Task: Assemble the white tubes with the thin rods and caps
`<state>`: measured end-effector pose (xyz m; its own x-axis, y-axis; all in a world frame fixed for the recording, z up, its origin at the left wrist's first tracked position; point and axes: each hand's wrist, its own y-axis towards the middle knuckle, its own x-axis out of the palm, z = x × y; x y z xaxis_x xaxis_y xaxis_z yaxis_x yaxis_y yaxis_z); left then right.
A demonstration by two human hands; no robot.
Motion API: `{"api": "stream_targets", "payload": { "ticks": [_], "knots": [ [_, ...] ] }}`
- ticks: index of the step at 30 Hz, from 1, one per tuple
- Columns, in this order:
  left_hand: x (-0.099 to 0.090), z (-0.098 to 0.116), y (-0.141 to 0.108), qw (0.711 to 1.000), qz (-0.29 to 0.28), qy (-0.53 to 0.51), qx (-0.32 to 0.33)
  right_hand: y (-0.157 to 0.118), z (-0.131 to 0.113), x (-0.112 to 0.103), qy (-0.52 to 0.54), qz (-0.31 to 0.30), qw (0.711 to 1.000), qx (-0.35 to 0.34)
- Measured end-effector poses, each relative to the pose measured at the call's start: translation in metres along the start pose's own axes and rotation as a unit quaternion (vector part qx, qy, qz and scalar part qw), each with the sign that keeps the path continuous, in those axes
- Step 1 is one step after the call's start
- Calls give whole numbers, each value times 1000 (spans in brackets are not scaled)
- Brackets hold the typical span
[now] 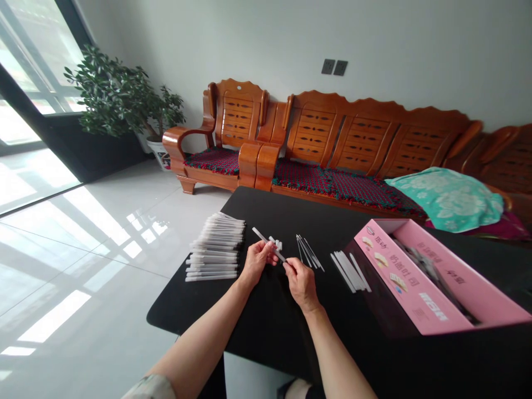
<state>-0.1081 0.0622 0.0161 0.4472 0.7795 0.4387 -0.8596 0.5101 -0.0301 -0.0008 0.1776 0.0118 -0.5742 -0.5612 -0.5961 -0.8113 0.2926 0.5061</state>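
A whitish pen point(259, 234) slants between my two hands above the black table. My left hand point(258, 260) pinches its middle with thumb and fingers. At the pen's lower, dark end, my right hand point(302, 281) has its fingertips closed. Just behind the pen lie several small white pen caps point(279, 244), partly hidden by my left hand. To the left, many similar pens point(216, 249) are stacked side by side in a long row. Thin pen refills point(308, 252) with metallic tips lie beyond my right hand. Farther right are several white pen barrels point(351, 271).
An open pink box point(399, 282) with dark contents stands on the right of the black table point(257, 205). Behind the table runs a wooden sofa point(316, 127), with a turquoise cloth point(449, 197) on it. A potted plant point(120, 100) stands at the back left.
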Motion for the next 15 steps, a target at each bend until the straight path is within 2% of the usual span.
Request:
{"api": "stream_targets", "payload": {
  "ticks": [8, 12, 15],
  "knots": [
    [-1, -2, 1, 1000, -8, 4, 12, 0, 0, -1, -9, 8, 1000, -5],
    [-1, -1, 1, 1000, -4, 9, 16, -1, 1, 1, -11, 27, 999, 21],
    [0, -1, 1, 1000, 0, 13, 17, -1, 2, 2, -27, 20, 999, 9]
  ]
}}
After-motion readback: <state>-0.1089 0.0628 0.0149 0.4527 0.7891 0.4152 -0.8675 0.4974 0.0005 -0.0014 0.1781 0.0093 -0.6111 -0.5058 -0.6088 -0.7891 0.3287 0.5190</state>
